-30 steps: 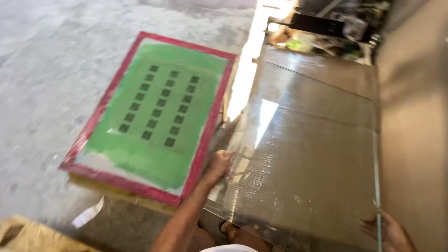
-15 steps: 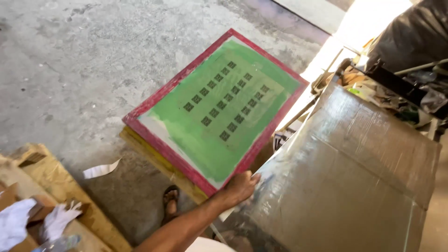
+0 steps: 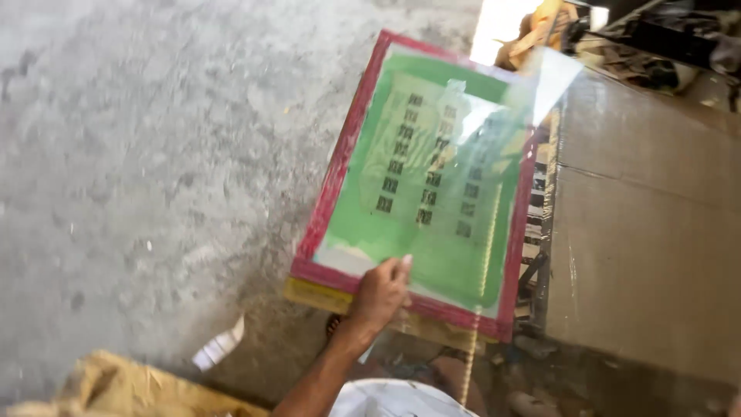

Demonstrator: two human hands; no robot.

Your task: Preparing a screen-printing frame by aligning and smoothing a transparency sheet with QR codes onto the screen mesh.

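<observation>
My left hand (image 3: 380,291) grips the near left edge of a large clear sheet (image 3: 494,116). The sheet hangs tilted over the right part of a screen-printing frame (image 3: 340,174) that has a red border and green mesh. Glare on the sheet washes out part of the rows of small dark rectangles (image 3: 401,166) on the mesh. The frame lies on the floor on top of a yellow board (image 3: 312,294). My right hand is out of the picture.
Grey concrete floor (image 3: 154,154) fills the left. A brown worktable (image 3: 648,232) stands on the right, with dark clutter (image 3: 664,38) at its far end. A crumpled tan sack (image 3: 116,386) and a white paper scrap (image 3: 220,347) lie near my feet.
The clear sheet has come off the brown table and swung left over the green frame, with my left hand still on its edge. My right hand has dropped out of view.
</observation>
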